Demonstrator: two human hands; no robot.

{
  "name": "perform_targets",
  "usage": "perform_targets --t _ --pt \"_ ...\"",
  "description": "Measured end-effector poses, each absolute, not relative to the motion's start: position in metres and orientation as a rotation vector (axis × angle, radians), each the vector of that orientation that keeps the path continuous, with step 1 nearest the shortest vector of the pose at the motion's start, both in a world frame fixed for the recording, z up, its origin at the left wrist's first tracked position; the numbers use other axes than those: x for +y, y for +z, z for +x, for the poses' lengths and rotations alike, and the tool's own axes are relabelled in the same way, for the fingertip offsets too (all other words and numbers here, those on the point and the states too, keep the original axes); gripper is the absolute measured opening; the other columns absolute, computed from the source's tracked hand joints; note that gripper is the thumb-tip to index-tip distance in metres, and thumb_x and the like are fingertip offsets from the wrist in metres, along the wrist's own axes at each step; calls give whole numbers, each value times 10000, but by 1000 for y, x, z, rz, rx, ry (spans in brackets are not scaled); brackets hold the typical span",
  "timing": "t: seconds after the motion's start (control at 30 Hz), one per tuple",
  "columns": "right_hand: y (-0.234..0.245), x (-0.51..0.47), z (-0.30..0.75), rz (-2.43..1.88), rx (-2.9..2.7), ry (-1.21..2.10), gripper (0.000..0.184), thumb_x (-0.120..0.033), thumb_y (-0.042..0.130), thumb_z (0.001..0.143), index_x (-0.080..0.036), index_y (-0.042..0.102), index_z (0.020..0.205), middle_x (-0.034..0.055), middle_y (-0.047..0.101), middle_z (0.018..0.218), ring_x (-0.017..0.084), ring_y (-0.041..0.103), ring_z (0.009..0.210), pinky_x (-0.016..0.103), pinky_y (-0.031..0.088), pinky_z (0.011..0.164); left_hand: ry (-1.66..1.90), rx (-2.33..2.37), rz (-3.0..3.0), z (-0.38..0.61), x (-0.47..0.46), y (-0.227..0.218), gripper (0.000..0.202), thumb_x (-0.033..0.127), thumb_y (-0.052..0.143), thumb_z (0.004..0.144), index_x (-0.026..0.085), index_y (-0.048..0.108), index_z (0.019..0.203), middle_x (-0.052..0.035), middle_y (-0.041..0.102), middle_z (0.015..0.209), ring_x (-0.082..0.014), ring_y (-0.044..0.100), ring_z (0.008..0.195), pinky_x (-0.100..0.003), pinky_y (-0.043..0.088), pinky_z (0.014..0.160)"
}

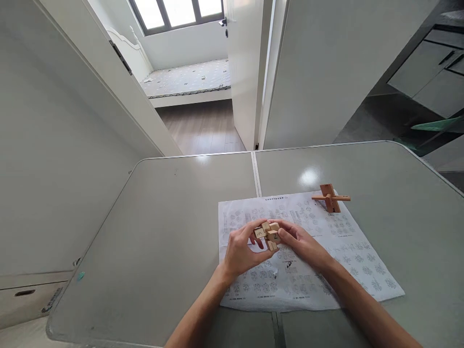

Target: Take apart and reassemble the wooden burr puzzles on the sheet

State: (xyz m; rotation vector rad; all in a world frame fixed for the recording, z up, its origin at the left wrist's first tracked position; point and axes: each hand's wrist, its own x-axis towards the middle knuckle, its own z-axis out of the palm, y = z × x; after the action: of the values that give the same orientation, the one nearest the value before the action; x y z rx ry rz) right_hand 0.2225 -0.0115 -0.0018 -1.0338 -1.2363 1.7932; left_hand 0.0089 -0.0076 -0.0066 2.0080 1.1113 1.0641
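Between my two hands is a light wooden burr puzzle (270,234) made of interlocking blocks, with dark marks on some block faces. My left hand (242,249) grips it from the left, thumb underneath and fingers along the top. From the right, my right hand (299,240) has its thumb and fingers closed on it. Below the hands lies a white printed sheet (311,285) covered with small line drawings of puzzle shapes. A reddish-brown wooden cross-shaped puzzle piece (329,198) rests at the sheet's far right corner, apart from both hands.
The sheet lies on a grey table (159,251) with a pale raised rim and a seam down its middle. Walls stand close at left and beyond the far edge. Past an open door (246,63) is a bed (188,79). Dark-edged cabinets (427,67) stand at far right.
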Motion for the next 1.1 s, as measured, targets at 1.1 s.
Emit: perform_targets --t 1.1 --pt "2 -16 215 -759 -1365 1828 455 -519 549 1084 -262 637 1449 71 730 1047 223 683 896 409 581 885 821 744 1401 -4 -5 1 792 623 795 831 269 541 1492 -79 712 1095 -147 662 714 -264 567 626"
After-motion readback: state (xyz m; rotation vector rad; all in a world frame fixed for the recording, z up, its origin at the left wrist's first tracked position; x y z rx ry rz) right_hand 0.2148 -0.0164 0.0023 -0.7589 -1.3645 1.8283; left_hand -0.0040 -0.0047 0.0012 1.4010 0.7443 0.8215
